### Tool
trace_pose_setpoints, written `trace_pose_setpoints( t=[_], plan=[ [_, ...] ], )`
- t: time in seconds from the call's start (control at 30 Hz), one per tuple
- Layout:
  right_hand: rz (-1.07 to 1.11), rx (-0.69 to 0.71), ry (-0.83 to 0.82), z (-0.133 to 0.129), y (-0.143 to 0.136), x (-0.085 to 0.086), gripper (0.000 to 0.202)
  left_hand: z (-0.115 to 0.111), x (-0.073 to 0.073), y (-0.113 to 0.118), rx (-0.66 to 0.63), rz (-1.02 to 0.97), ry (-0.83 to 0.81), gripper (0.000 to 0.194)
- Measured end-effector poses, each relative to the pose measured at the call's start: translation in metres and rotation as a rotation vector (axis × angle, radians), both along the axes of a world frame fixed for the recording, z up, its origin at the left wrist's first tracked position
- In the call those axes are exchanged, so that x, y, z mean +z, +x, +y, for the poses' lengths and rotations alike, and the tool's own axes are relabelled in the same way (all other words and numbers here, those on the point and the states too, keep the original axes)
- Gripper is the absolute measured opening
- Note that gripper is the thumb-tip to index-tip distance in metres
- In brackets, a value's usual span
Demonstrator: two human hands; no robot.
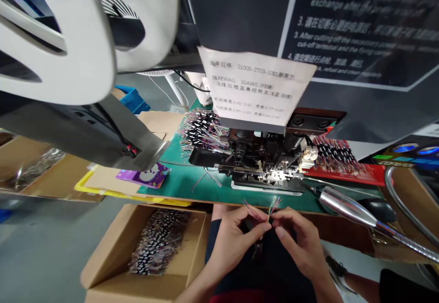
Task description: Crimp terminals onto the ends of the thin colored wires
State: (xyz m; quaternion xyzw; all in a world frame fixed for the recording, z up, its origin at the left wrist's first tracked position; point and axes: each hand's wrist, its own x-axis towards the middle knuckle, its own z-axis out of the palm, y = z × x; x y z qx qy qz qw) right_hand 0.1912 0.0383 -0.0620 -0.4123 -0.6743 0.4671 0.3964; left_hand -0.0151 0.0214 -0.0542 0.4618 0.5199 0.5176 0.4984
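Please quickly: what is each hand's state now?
Left hand: closed, pinching thin coloured wires.
Right hand: at these wires; whether gripping, cannot be told.

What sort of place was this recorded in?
Likely a wire-assembly workstation in a factory: a machine bears a paper label reading "30AWG", and bundled wires lie in a cardboard box.

White paper label (255, 86) reading "21005-2T03-1001", "30AWG", dark machine panel (360, 33) reading "cut-off terminal"
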Motion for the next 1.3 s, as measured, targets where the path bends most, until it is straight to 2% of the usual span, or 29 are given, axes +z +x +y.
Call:
trace_pose_setpoints(
  t=[0.1,0.3,0.4,0.57,0.67,0.87,1.07,1.17,1.3],
  plan=[
    [0.014,-0.077,0.021,0.008,-0.007,0.016,0.006,0.001,0.003,0.004,0.010,0.014,0.026,0.007],
    [-0.052,-0.094,0.084,0.012,-0.023,0.034,0.015,0.003,0.003,0.004,0.011,0.033,0.015,0.006],
    [-0.058,-0.089,0.094,0.013,-0.024,0.035,0.016,0.005,0.000,0.002,-0.008,-0.007,-0.019,0.008],
    [-0.017,-0.059,0.060,0.014,-0.025,0.034,0.017,0.005,-0.005,0.001,-0.036,-0.182,-0.085,0.029],
    [0.016,-0.038,0.039,0.016,-0.028,0.034,0.018,0.003,-0.007,0.002,-0.026,-0.220,-0.086,0.033],
    [0.069,-0.048,0.026,0.020,-0.030,0.034,0.019,-0.002,-0.011,0.004,0.070,-0.186,0.005,0.034],
    [0.068,-0.031,0.023,0.020,-0.028,0.034,0.011,-0.001,-0.016,0.007,0.068,-0.220,0.080,0.022],
    [0.048,-0.033,0.046,0.020,-0.026,0.035,0.015,0.001,-0.017,0.005,0.004,-0.208,0.091,0.020],
    [0.048,-0.032,0.046,0.024,-0.024,0.036,0.019,0.004,-0.016,0.000,-0.093,-0.096,0.081,0.020]
  ],
)
